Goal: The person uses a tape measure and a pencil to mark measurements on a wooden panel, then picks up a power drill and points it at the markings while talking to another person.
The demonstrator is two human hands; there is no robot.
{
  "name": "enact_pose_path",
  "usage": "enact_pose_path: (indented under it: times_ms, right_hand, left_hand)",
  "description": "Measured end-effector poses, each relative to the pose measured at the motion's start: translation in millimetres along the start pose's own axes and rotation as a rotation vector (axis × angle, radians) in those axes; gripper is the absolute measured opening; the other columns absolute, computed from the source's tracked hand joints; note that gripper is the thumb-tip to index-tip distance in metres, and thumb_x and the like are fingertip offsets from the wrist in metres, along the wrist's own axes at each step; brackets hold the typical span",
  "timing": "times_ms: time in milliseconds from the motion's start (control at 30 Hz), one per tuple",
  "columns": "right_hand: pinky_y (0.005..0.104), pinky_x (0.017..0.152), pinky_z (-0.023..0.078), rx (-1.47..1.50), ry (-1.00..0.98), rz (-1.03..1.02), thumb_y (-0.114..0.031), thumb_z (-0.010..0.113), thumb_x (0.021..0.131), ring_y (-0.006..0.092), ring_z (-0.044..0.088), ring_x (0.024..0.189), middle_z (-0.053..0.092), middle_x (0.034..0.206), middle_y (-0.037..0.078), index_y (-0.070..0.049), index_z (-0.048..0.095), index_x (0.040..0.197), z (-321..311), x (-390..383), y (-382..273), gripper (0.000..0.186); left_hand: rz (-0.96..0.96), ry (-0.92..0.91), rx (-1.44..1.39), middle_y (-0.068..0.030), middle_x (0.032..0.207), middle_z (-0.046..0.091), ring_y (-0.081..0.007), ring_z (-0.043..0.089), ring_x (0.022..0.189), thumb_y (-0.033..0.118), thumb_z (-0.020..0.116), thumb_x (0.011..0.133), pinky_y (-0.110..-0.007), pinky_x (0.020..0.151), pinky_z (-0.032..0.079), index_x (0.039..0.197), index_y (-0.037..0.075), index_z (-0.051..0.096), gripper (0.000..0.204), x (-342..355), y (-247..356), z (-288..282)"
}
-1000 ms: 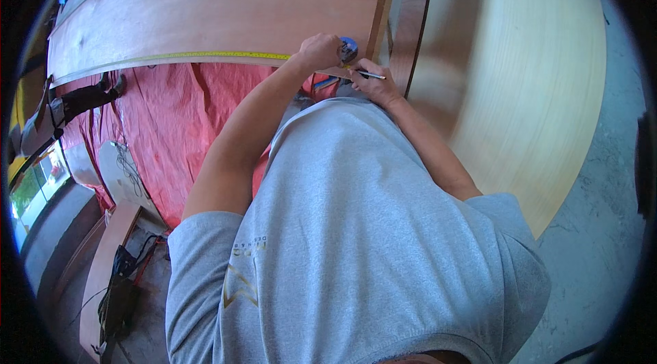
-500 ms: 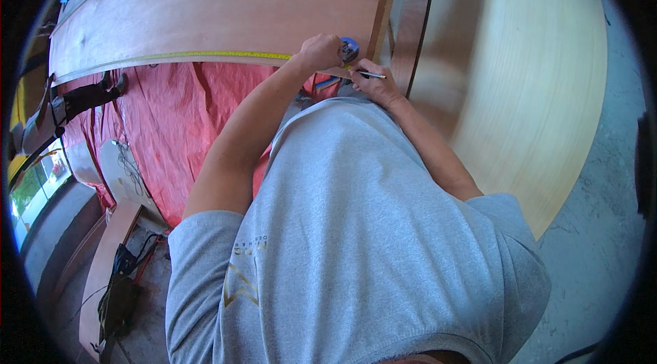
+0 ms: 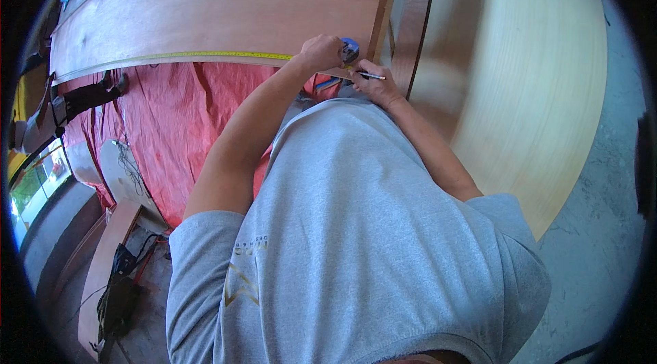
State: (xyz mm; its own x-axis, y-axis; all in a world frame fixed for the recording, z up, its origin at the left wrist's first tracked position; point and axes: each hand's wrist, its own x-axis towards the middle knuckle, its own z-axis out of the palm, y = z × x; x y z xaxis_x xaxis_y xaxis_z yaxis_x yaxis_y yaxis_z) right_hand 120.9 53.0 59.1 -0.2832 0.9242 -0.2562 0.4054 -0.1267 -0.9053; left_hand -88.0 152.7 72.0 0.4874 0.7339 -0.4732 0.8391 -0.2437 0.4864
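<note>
My left hand is closed on a blue and dark tape measure at the near edge of a reddish plywood sheet. Its yellow blade lies along that edge, running leftward. Just to the right and a little lower, my right hand grips a slim pencil beside the sheet's corner, close to the tape. The pencil's tip is too small to make out.
A pale curved panel and dark board stand at my right. Red sheeting lies below the plywood. Another person's dark-clad leg and boot show at the left. A board, cords and a dark bag lie lower left.
</note>
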Motion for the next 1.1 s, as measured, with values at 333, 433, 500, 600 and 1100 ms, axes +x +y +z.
enact_pose_path:
  times_ms: [333, 433, 500, 600, 1100]
  right_hand:
    - [0.0357, 0.063, 0.058, 0.032, 0.016, 0.048, -0.017, 0.070, 0.097, 0.0207, 0.076, 0.070, 0.073, 0.076, 0.014, -0.003, 0.068, 0.099, 0.4, -1.5, -9.5, 0.014]
    - [0.0366, 0.065, 0.059, 0.062, 0.007, 0.054, -0.017, 0.070, 0.096, 0.0225, 0.076, 0.072, 0.074, 0.079, 0.016, -0.003, 0.069, 0.100, 0.0, -3.1, -11.2, 0.014]
    - [0.0377, 0.066, 0.059, 0.073, 0.003, 0.063, -0.017, 0.070, 0.096, 0.0250, 0.077, 0.073, 0.075, 0.082, 0.018, -0.003, 0.069, 0.100, 0.7, -2.0, -9.6, 0.015]
    - [0.0299, 0.062, 0.058, -0.179, 0.014, 0.011, -0.018, 0.068, 0.101, 0.0146, 0.074, 0.071, 0.074, 0.081, 0.010, -0.001, 0.069, 0.101, -1.7, 3.9, -10.9, 0.017]
    - [0.0474, 0.087, 0.059, -0.583, 0.208, -0.262, -0.045, 0.075, 0.093, 0.0362, 0.070, 0.111, 0.070, 0.123, 0.016, -0.008, 0.068, 0.122, -28.0, -28.1, -19.4, 0.047]
  left_hand:
    - [0.006, -0.004, 0.002, -0.0181, 0.094, 0.077, -0.0390, 0.075, 0.092, 0.032, 0.084, 0.078, -0.051, 0.082, 0.059, 0.096, 0.011, 0.078, 0.028, -0.9, 1.3, -1.4]
    - [0.015, 0.010, 0.015, -0.0188, 0.094, 0.077, -0.0395, 0.075, 0.091, 0.033, 0.083, 0.079, -0.051, 0.082, 0.059, 0.096, 0.010, 0.078, 0.029, -0.3, -0.6, 1.3]
    - [0.028, 0.026, 0.012, -0.0194, 0.094, 0.076, -0.0399, 0.075, 0.090, 0.033, 0.083, 0.079, -0.051, 0.082, 0.059, 0.095, 0.010, 0.078, 0.029, 1.3, -3.6, 4.2]
    - [0.018, 0.025, 0.022, -0.0179, 0.096, 0.077, -0.0383, 0.076, 0.092, 0.033, 0.085, 0.076, -0.049, 0.082, 0.060, 0.097, 0.011, 0.080, 0.031, 1.3, 2.0, 1.1]
    - [0.008, 0.012, -0.013, -0.0194, 0.093, 0.076, -0.0406, 0.075, 0.089, 0.028, 0.079, 0.080, -0.051, 0.082, 0.059, 0.094, 0.010, 0.079, 0.023, -0.6, 1.5, -0.4]
